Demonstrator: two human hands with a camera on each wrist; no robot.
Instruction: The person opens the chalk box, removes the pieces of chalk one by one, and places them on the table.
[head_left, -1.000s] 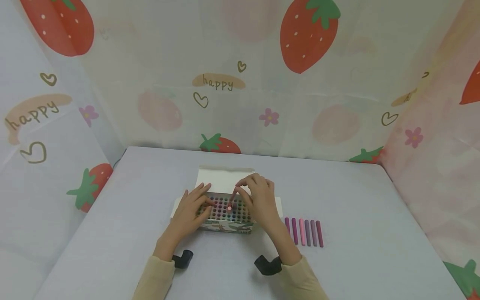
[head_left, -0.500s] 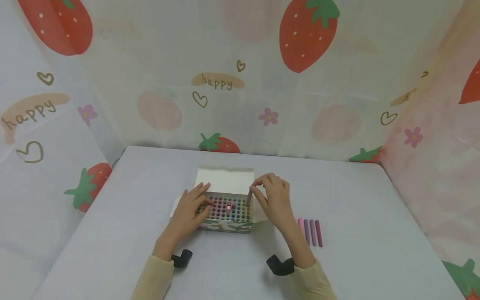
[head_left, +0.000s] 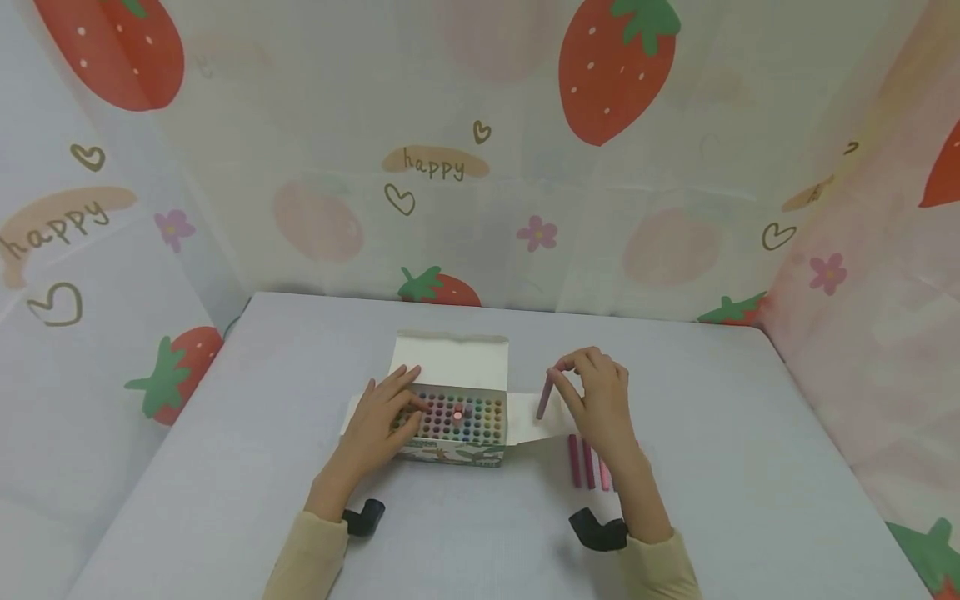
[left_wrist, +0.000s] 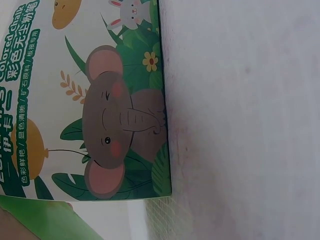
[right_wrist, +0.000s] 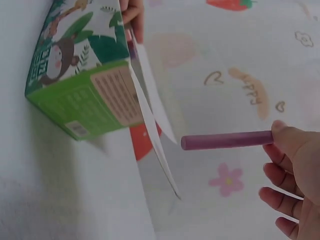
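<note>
One purple chalk stick [right_wrist: 227,140] slants below the pinching fingertips of the right hand [head_left: 600,400]; a light grip should avoid snapping it. Left of them, the left hand [head_left: 382,421], fingers loosely spread, should steady the chalk box [head_left: 450,452] beneath.

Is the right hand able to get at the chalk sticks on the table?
Probably yes: the right hand is close by, and nothing seems to lie on the chalk sticks that show. It pinches a purple stick, though, which might get in the way.
</note>
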